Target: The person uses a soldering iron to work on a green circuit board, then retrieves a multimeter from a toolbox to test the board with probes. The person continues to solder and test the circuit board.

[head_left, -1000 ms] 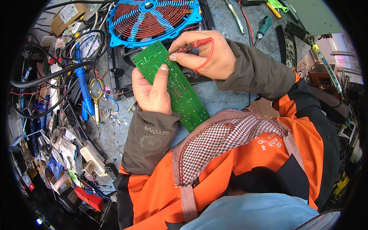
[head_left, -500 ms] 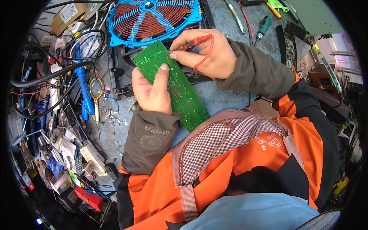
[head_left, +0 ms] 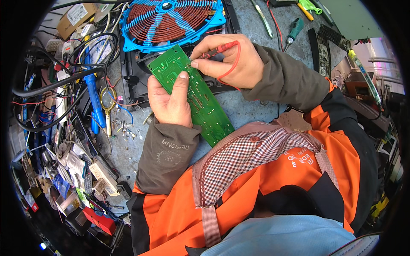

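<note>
My left hand [head_left: 171,100] grips a long green circuit board [head_left: 205,109] near its upper part, thumb on the soldered face. The board is tilted, its lower end close to my checked apron. My right hand [head_left: 232,62] is closed around a red test probe [head_left: 220,49] with a red lead looping from its back end. The probe's front end is at the board's upper right edge; whether its tip touches a solder point is too small to tell. Beyond the board lies a blue-framed coil [head_left: 166,21] with copper-coloured windings, set in a black housing.
Cables, tools and small parts crowd the left side, with a blue solder sucker [head_left: 94,94] and a magnifying glass [head_left: 107,100] beside them. At the far right of the bench lie a green-handled screwdriver [head_left: 294,29], tweezers [head_left: 262,19] and a yellow-handled tool [head_left: 306,12].
My right hand and the probe have shifted slightly right and toward me, with the probe's back end tipped a little. My left hand and the board stay almost in place.
</note>
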Demonstrator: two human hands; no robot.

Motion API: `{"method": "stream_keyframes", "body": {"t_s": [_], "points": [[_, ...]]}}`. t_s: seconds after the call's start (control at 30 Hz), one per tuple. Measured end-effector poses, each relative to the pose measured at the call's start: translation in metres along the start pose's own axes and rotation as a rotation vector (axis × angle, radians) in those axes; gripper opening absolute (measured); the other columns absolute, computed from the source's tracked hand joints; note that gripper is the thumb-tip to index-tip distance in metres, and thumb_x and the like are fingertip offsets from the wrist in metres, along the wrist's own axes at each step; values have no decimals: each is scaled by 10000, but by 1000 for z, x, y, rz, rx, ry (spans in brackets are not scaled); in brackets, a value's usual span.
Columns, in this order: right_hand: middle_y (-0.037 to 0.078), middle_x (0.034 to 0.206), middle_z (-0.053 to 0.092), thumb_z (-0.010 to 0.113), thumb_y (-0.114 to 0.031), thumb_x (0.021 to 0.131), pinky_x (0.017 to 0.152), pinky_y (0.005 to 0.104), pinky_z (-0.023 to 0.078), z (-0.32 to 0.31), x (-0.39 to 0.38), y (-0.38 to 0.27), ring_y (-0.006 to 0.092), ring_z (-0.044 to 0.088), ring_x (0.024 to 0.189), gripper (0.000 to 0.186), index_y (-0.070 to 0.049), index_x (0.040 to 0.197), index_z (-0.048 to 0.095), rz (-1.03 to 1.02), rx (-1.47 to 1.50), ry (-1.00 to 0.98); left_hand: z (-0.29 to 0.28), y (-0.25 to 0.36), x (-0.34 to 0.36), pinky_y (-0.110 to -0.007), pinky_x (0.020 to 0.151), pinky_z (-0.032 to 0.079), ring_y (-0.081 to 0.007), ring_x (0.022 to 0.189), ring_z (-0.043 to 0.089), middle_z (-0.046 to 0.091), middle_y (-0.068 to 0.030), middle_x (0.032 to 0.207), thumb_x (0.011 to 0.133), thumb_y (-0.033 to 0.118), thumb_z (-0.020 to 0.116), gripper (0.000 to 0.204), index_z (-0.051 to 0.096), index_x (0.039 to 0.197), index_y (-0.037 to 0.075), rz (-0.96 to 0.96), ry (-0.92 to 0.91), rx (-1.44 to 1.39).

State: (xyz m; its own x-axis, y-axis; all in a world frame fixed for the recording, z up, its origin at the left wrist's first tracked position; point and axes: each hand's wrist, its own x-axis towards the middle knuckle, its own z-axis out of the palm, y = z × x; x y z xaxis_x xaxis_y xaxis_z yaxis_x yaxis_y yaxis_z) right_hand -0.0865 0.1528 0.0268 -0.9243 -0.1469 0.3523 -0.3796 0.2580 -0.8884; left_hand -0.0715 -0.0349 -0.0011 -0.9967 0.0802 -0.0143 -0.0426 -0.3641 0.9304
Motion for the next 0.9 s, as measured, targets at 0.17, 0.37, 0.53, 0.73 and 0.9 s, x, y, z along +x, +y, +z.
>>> {"method": "stream_keyframes", "body": {"t_s": [0.17, 0.37, 0.53, 0.73, 0.9], "points": [[91, 783, 721, 784, -122, 866, 595, 282, 530, -1, 0, -4, 132, 669, 646, 154, -11, 963, 739, -10, 7, -15, 1, 0, 0, -282, 825, 558, -135, 923, 669, 701, -83, 1111, 986, -26, 636, 223, 588, 1200, 18, 12, -1, -5], [90, 794, 721, 787, -131, 871, 597, 283, 529, 1, 0, -3, 136, 669, 649, 158, -14, 966, 740, 17, 21, -15, -1, -2, 1, -282, 829, 557, -135, 924, 669, 702, -82, 1110, 986, -18, 642, 211, 590, 1188, 20, 6, -1, 16], [84, 781, 718, 781, -127, 876, 589, 280, 522, 1, -1, -3, 128, 662, 641, 146, -18, 963, 738, 21, 60, -20, -1, -2, 1, -286, 830, 559, -140, 926, 673, 706, -86, 1113, 985, -14, 648, 205, 593, 1180, 20, 13, -1, 12], [81, 751, 709, 782, -134, 870, 586, 282, 522, 2, 0, 0, 129, 662, 633, 156, -14, 958, 735, 42, -3, -13, -1, -2, 0, -286, 835, 560, -141, 928, 674, 708, -90, 1114, 985, -17, 648, 206, 593, 1181, 18, 13, 5, 11], [88, 746, 710, 779, -145, 880, 582, 288, 523, 1, 0, -1, 134, 662, 625, 161, -13, 959, 735, 7, -4, -18, -1, -2, 0, -283, 831, 557, -138, 925, 671, 707, -88, 1111, 985, -21, 644, 203, 593, 1178, 17, 18, 0, 4]]}}
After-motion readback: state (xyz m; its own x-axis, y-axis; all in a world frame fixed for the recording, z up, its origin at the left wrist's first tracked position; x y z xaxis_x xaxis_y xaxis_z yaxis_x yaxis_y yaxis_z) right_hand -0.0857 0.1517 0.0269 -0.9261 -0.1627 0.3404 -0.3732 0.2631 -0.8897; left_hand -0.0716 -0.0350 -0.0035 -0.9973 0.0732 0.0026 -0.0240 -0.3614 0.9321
